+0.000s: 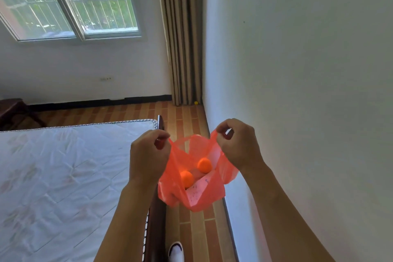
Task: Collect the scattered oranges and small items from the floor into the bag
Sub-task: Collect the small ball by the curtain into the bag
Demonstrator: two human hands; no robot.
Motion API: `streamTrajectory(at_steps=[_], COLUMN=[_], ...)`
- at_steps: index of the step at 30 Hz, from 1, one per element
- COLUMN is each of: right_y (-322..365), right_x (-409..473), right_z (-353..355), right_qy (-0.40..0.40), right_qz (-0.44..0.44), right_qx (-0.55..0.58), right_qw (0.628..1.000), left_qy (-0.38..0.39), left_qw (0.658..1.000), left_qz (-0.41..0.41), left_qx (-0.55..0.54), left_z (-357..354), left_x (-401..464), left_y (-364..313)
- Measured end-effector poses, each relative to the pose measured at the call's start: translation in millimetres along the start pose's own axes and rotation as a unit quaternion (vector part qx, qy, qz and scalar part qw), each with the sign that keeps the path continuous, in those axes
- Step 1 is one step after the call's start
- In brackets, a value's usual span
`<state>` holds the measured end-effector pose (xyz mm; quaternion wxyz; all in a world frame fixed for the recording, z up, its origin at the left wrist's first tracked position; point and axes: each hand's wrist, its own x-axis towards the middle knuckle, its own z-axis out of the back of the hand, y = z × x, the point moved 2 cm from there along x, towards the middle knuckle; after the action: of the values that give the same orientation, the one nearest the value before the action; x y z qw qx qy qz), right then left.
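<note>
**Bag held open between two hands**

The left hand (148, 155) and right hand (238, 144) each pinch a handle of the red plastic bag (204, 195), fingers curled tight, mouth stretched open above the tiled floor (197, 232). Two oranges (204, 165) sit inside, below the fingertips, beside a paper slip (196, 192).

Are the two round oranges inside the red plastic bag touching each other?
Apart. The head view shows bag plastic between the upper orange and lower orange.
</note>
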<state>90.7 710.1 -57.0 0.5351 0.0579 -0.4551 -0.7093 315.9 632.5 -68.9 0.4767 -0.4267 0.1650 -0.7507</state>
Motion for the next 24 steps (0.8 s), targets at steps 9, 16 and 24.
streamTrajectory(at_steps=[9,16,24], right_y=[-16,-9,-6], right_x=[83,157,213], right_z=[-54,-98,-128], right_qy=[0.003,0.004,-0.014], right_qz=[-0.046,-0.073,-0.097], right_qx=[-0.067,-0.112,-0.142], right_qw=[0.997,0.991,0.985], left_qy=[0.030,0.074,0.085], left_qw=[0.998,0.993,0.989], left_qz=[-0.006,-0.004,-0.025], left_qx=[-0.055,-0.091,-0.121], left_z=[-52,-74,-88], left_x=[106,189,245], left_y=[57,103,143])
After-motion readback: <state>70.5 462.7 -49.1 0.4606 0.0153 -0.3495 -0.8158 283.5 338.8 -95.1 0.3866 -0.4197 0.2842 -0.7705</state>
